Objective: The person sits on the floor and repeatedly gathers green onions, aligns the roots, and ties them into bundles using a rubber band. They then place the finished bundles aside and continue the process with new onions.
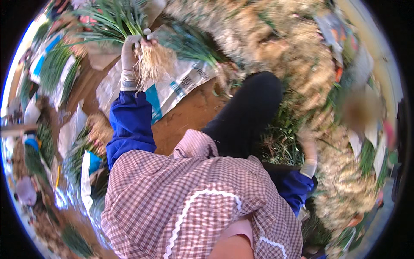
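Observation:
My left hand (pixel 131 54), in a pale glove and blue sleeve, is stretched far forward. It is closed round a bunch of green onions (pixel 113 21), just above their roots. Long green leaves fan out away from me, and the pale stringy roots (pixel 156 60) hang toward my side. My right hand (pixel 308 146), also gloved, is low on the right beside my leg, next to loose green leaves (pixel 282 138). Motion smears its fingers, so whether it grips anything does not show.
More green onions (pixel 189 43) lie on a white and blue plastic sheet (pixel 179 86) ahead. A large heap of onions with pale roots (pixel 276 52) runs along the right. Bundles (pixel 56 71) line the left side. My bent knee (pixel 263 88) rises between my hands above brown ground (pixel 185 116).

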A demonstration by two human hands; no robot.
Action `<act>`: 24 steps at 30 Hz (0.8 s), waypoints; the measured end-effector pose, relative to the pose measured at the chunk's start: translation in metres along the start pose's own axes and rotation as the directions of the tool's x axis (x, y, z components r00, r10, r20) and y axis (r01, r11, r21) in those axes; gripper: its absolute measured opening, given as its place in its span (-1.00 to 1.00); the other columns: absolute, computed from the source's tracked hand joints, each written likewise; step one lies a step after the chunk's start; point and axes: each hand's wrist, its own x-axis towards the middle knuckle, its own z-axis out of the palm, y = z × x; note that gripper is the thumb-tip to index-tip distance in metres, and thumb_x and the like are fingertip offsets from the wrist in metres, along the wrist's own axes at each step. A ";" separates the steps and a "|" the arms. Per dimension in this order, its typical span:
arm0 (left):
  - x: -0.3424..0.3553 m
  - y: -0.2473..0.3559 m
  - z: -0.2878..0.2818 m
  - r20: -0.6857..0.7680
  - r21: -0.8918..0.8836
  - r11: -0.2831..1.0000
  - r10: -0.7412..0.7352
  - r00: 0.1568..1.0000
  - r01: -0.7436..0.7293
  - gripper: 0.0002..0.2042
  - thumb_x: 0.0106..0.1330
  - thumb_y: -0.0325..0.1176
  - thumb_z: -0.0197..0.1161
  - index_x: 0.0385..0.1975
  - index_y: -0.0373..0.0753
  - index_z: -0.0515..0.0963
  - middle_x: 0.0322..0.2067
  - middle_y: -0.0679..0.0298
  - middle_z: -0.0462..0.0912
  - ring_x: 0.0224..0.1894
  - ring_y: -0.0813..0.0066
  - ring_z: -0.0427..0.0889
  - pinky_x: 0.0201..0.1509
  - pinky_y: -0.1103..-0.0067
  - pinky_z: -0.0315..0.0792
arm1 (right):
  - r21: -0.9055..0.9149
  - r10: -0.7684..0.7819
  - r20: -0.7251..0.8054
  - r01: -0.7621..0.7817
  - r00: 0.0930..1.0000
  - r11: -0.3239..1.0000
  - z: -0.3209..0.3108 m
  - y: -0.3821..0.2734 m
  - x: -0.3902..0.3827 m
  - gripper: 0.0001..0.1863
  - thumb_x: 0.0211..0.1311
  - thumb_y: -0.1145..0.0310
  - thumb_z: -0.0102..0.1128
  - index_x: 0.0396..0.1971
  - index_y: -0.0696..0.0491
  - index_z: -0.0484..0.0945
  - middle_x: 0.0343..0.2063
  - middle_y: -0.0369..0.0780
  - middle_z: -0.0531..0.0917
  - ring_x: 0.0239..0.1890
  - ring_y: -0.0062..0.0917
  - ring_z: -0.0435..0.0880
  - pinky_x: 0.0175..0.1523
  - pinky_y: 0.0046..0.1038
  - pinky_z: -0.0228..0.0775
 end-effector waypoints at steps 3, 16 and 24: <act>-0.059 -0.004 -0.140 -0.493 -0.070 0.995 0.023 0.869 -0.065 -0.79 0.20 -0.30 0.21 -0.30 -0.34 0.50 -0.31 0.13 0.59 -0.27 0.25 0.59 -0.18 0.39 0.55 | -0.260 0.096 -0.110 -0.121 0.989 0.958 0.033 0.072 0.012 -0.59 0.31 0.10 0.07 -0.03 0.10 0.55 -0.11 0.00 0.64 -0.08 -0.13 0.62 0.01 -0.23 0.44; -0.162 -0.156 -0.339 -0.856 0.022 0.930 -0.172 0.487 0.367 -0.75 0.10 -0.52 0.19 -0.19 -0.40 0.50 -0.44 0.09 0.63 -0.52 0.31 0.63 -0.50 0.45 0.54 | -0.465 0.066 0.346 0.110 0.936 0.878 0.061 0.114 0.023 -0.62 0.32 0.19 0.01 0.05 0.04 0.50 -0.10 -0.03 0.63 -0.15 -0.18 0.63 0.01 -0.28 0.45; -0.143 -0.112 -0.432 -0.938 0.019 0.880 -0.148 0.314 0.474 -0.76 0.16 -0.46 0.25 -0.19 -0.38 0.50 -0.36 0.05 0.66 -0.36 0.18 0.70 -0.41 0.35 0.58 | -0.486 0.168 0.513 0.123 0.842 0.865 0.093 0.108 0.035 -0.60 0.30 0.23 0.00 0.02 0.15 0.53 0.05 -0.06 0.59 0.12 -0.19 0.52 0.15 -0.30 0.35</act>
